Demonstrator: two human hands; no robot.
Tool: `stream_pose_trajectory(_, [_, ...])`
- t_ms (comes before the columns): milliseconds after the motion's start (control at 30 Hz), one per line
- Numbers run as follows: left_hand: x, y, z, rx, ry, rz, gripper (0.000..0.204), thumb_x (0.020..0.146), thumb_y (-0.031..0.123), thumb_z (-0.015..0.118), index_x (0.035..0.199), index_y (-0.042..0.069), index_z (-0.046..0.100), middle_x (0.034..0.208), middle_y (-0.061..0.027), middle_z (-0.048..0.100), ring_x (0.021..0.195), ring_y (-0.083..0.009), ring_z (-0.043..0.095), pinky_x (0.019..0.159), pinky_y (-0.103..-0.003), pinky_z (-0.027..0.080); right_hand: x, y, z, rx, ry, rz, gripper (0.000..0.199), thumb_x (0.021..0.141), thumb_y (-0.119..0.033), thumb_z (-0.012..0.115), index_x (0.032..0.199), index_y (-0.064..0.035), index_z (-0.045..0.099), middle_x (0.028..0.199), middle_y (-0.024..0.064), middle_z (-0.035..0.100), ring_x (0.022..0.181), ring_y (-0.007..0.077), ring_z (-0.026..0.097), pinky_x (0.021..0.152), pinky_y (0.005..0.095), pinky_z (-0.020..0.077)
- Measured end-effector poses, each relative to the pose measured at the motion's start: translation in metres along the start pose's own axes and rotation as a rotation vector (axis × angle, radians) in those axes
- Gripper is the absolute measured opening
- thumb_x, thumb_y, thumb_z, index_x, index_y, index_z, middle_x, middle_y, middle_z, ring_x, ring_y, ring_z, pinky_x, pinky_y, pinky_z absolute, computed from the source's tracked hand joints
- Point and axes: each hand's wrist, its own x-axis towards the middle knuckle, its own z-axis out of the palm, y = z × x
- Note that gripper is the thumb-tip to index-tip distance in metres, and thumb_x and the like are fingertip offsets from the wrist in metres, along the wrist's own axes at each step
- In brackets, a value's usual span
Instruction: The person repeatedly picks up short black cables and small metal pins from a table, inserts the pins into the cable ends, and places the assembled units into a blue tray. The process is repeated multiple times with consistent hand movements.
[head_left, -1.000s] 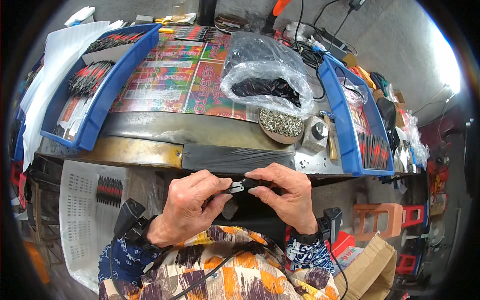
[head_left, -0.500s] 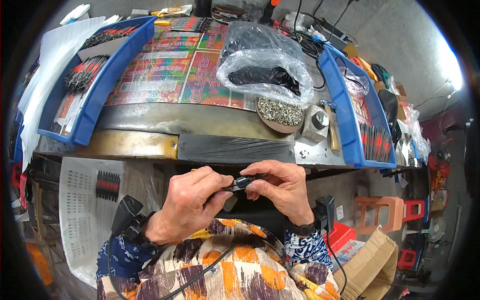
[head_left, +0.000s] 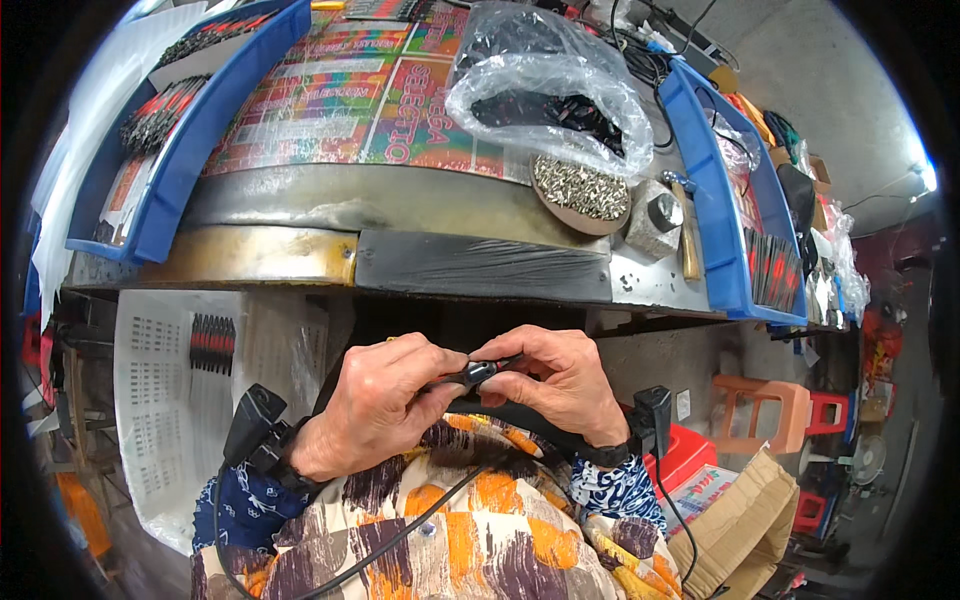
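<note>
Cluttered workbench (head_left: 420, 205) space fills the upper part of the view, its metal front edge now seen closer and lower than half a second ago, since the head has been tipped further down toward the lap. Two long blue trays (head_left: 180, 160) are set along the left and right of the bench, with a patterned sheet (head_left: 340, 110) spread between them. A clear plastic bag (head_left: 540, 90) of dark parts is laid near the middle, and a round dish of small metal pieces (head_left: 578, 188) is placed just beside it, next to a hammer (head_left: 688, 230). Below the bench edge, the left hand (head_left: 375, 405) and the right hand (head_left: 555, 375) are held together over the lap, much as they were a second ago. A small black part (head_left: 472, 374) is pinched between the fingertips of both hands, each hand closed round one end of it. Little change is seen in the grip itself; the fingers have been drawn slightly nearer, so the fitting work is judged to be continuing.
</note>
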Motion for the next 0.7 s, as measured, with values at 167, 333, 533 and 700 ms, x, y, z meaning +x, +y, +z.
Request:
stream_pose_trajectory(167, [-0.010, -0.003, 0.004, 0.024, -0.019, -0.045, 0.025, 0.071, 0.003, 0.079, 0.092, 0.001, 0.066, 0.075, -0.0117, 0.062, 0.063, -0.0281, 0.062, 0.055, -0.034, 0.050, -0.004, 0.007, 0.004, -0.163, 0.000, -0.068, 0.022, 0.086, -0.003, 0.072, 0.107, 0.0034, 0.067, 0.096, 0.0126, 0.071, 0.080, 0.0174, 0.072, 0.069, 0.0263, 0.0579])
stream_pose_trajectory(333, [-0.016, -0.007, 0.010, 0.071, 0.017, -0.045, 0.024, 0.070, 0.005, 0.079, 0.091, 0.003, 0.067, 0.074, -0.0095, 0.062, 0.062, -0.0261, 0.062, 0.054, -0.034, 0.050, -0.009, 0.013, 0.009, -0.196, 0.052, -0.064, 0.024, 0.082, -0.004, 0.075, 0.104, 0.0018, 0.067, 0.094, 0.0130, 0.072, 0.079, 0.0206, 0.071, 0.067, 0.0284, 0.0563])
stream_pose_trajectory(533, [-0.021, -0.011, 0.017, 0.072, 0.041, -0.040, 0.025, 0.066, -0.001, 0.079, 0.089, 0.001, 0.069, 0.075, -0.0106, 0.065, 0.061, -0.0255, 0.063, 0.053, -0.033, 0.049, -0.013, 0.026, 0.014, -0.236, 0.068, -0.085, 0.024, 0.080, -0.005, 0.075, 0.102, 0.0015, 0.067, 0.092, 0.0135, 0.071, 0.078, 0.0242, 0.071, 0.064, 0.0302, 0.0549])
stream_pose_trajectory(700, [-0.022, -0.014, 0.019, 0.057, 0.019, -0.032, 0.025, 0.066, -0.001, 0.078, 0.089, 0.001, 0.068, 0.075, -0.0115, 0.065, 0.063, -0.0277, 0.064, 0.055, -0.035, 0.050, -0.014, 0.030, 0.013, -0.259, 0.051, -0.101, 0.022, 0.081, -0.007, 0.075, 0.100, 0.0010, 0.068, 0.089, 0.0135, 0.072, 0.075, 0.0250, 0.071, 0.063, 0.0302, 0.0543])
